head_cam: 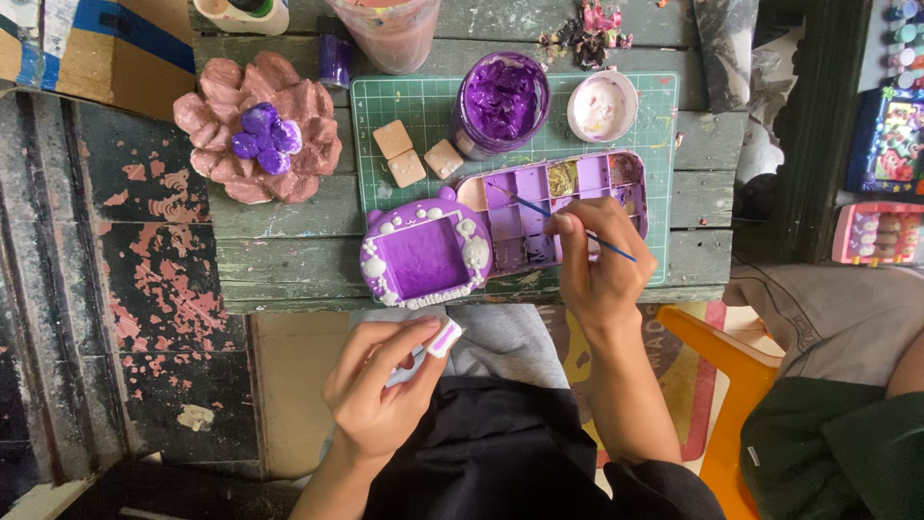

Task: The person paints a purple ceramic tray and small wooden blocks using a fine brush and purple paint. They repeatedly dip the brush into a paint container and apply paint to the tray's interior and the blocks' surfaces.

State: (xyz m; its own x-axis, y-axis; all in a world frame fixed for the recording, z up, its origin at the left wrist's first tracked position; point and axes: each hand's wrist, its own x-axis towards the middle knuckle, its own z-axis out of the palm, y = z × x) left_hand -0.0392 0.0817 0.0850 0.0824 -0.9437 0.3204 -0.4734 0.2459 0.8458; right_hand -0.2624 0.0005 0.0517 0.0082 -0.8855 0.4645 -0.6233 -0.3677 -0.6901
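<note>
Your left hand [380, 385] is closed in a pinch on a small flat white piece with a lilac-painted face [444, 338], held at its fingertips above your lap, thumb on one side and fingers on the other. Your right hand [599, 265] is closed in a pen grip on a thin blue-handled paintbrush [568, 223]; the bristle end points away from your palm, toward the compartmented lilac plastic paint palette [568, 207] directly beneath your fingers.

Handling judgement: the small piece appears rigid, light and brittle, like cast plaster or clay. Hold it by the unpainted edges only; wet paint on the face will smear and make the grip slippery. Use light pressure, since a thin corner could chip.

Just left of your right hand lies a purple square frame with white moulded trim [424, 258]. Beyond your knuckles stand an open jar of purple paint [500, 101] and a small white dish [602, 106], both on a green cutting mat [664, 135]. Three tan square tiles [409, 154] lie near the jar. Farther left sits a pink flower-shaped casting with a purple centre [258, 130].
</note>
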